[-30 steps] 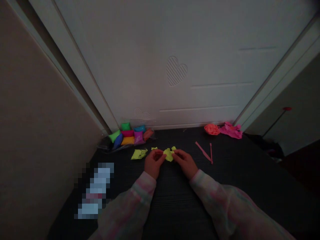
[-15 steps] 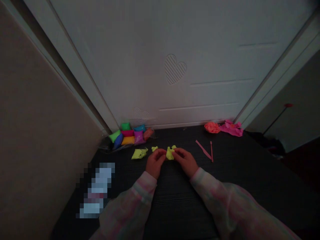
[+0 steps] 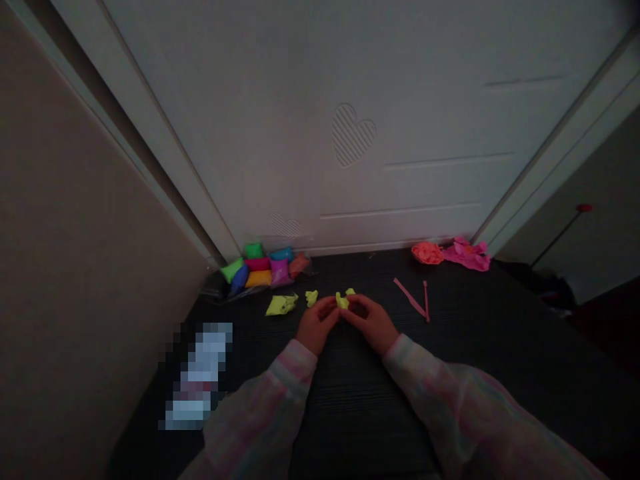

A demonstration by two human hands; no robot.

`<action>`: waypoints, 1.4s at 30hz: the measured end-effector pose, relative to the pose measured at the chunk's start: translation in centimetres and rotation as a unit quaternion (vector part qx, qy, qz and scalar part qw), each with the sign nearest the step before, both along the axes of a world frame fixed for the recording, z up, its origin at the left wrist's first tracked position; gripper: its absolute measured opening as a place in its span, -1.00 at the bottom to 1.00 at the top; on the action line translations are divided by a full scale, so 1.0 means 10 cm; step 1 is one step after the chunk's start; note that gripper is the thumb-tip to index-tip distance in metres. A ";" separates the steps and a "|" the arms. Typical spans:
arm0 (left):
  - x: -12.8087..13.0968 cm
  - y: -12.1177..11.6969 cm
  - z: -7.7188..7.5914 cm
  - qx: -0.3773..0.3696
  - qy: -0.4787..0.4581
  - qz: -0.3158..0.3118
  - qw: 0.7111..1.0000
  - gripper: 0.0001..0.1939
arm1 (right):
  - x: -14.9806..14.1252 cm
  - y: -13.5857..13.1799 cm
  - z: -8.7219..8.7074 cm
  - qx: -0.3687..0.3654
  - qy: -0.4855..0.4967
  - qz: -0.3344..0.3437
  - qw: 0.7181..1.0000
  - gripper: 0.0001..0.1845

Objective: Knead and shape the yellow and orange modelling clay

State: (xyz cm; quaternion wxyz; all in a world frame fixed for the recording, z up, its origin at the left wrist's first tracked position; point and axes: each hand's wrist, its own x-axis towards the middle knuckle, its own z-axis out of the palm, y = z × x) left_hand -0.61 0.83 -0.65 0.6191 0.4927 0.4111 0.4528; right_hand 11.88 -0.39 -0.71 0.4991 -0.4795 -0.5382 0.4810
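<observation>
A small lump of yellow clay [image 3: 343, 300] is pinched between my two hands just above the dark mat [image 3: 350, 400]. My left hand [image 3: 316, 325] grips its left side with curled fingers. My right hand [image 3: 371, 321] grips its right side, fingers closed, and the two hands nearly touch. A smaller yellow scrap [image 3: 311, 297] lies just left of my left hand. A crumpled yellow wrapper or clay piece [image 3: 281, 305] lies further left on the mat. Most of the held lump is hidden by my fingers.
A pile of coloured clay packets [image 3: 263, 268] sits in clear plastic at the back left by the white door [image 3: 350, 120]. Two pink modelling sticks [image 3: 415, 300] lie right of my hands. An orange lump [image 3: 427, 253] and pink wrapper [image 3: 470, 255] lie at the back right.
My hands have drawn closer together and squeezed the yellow clay, so less of it shows between my fingers. The rest has not moved.
</observation>
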 end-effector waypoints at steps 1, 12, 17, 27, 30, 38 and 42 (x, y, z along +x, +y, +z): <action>0.00 0.00 0.00 -0.004 0.004 -0.002 1.000 -0.69 | 0.00 0.00 0.00 0.002 -0.006 0.003 1.000 -0.73; -0.03 0.02 0.02 -0.018 0.042 0.017 0.999 -0.78 | 0.01 0.01 -0.03 0.008 -0.043 0.025 0.999 -0.76; -0.03 0.00 0.05 0.013 0.081 -0.001 0.997 -0.83 | 0.03 -0.01 0.00 0.026 -0.102 0.015 0.994 -0.77; -0.06 0.02 0.06 0.052 0.126 -0.005 0.991 -0.69 | 0.09 0.01 0.11 0.054 -0.114 0.022 0.992 -0.88; -0.06 0.01 0.07 0.042 0.117 -0.020 0.992 -0.62 | 0.10 0.03 0.08 0.034 -0.038 0.019 0.999 -0.88; -0.06 -0.01 0.11 0.064 0.169 -0.066 0.981 -0.73 | 0.07 0.03 0.07 -0.001 0.067 0.034 0.997 -0.88; -0.05 -0.03 0.09 0.102 0.221 -0.005 0.970 -0.76 | 0.08 0.00 0.09 0.070 -0.093 0.019 0.993 -0.89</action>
